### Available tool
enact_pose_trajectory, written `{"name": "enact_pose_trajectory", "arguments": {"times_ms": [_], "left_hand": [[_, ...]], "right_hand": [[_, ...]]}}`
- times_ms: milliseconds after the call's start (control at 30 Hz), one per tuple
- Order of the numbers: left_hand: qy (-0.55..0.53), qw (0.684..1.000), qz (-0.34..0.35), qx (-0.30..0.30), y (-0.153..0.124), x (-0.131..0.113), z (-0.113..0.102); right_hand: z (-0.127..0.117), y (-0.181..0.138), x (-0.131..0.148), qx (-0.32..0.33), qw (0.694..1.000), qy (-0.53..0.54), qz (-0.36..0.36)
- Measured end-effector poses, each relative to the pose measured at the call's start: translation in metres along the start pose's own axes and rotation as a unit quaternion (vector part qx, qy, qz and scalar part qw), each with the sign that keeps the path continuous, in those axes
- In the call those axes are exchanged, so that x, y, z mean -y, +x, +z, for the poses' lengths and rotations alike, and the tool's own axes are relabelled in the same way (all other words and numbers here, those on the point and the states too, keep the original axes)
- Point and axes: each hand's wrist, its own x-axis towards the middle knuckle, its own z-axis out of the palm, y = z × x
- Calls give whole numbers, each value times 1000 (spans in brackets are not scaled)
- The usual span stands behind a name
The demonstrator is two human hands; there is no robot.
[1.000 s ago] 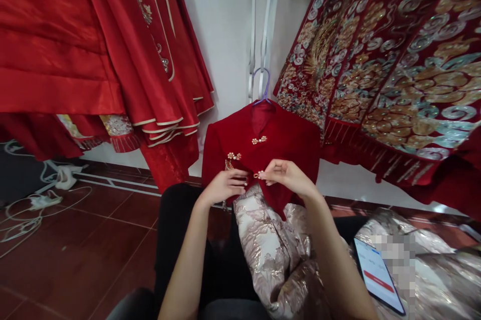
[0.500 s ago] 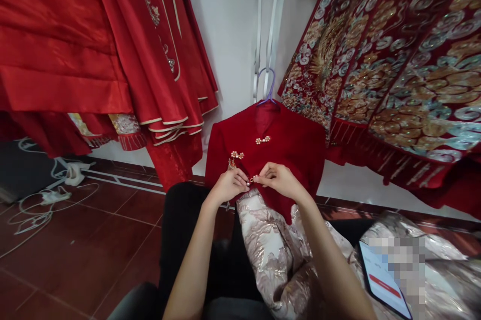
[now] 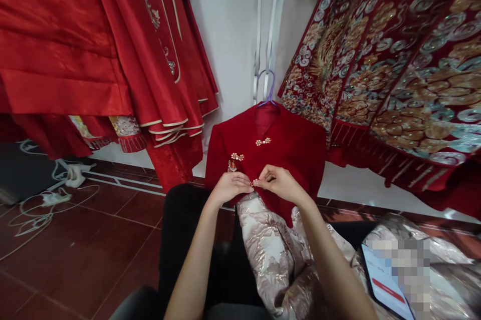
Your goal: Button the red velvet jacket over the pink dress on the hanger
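Note:
A dark red velvet jacket (image 3: 293, 154) hangs in front of me on a purple hanger (image 3: 269, 94). Two pearl-and-gold flower clasps show on it, a fastened-looking upper clasp (image 3: 263, 141) and a side clasp (image 3: 237, 156) with a beaded ornament below. Near the lower edge, my right hand (image 3: 280, 184) pinches a third small pearl clasp (image 3: 256, 181) between thumb and finger. My left hand (image 3: 231, 190) meets it from the other side, thumb and fingers pressed together at the clasp's gold end. Fingers partly hide this clasp, so whether its halves are joined cannot be told.
A shiny pale brocade cloth (image 3: 263, 240) lies over my lap, with a phone (image 3: 387, 280) on it at right. Red garments (image 3: 150, 59) hang at left, an embroidered skirt (image 3: 376, 69) at right. White cables (image 3: 52, 199) lie on the tiled floor (image 3: 112, 245).
My left fingertips have moved slightly right and closed in on the clasp, covering the gold loop that showed before. My right hand stays nearly in place, still pinching.

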Motion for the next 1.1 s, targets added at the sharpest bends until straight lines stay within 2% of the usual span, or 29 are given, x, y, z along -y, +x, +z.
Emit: {"name": "enact_pose_trajectory", "arguments": {"times_ms": [267,467,867,1100], "left_hand": [[-10,1000,-4,-29,-2,-1,3],[-24,999,-1,-26,-2,1,3],[34,997,38,-64,0,0,6],[27,998,55,-32,1,2,0]], "right_hand": [[1,0,6,-37,999,-22,-4],[-2,3,-4,6,999,41,22],[-2,3,4,-24,998,50,43],[-1,3,3,-28,997,64,44]]}}
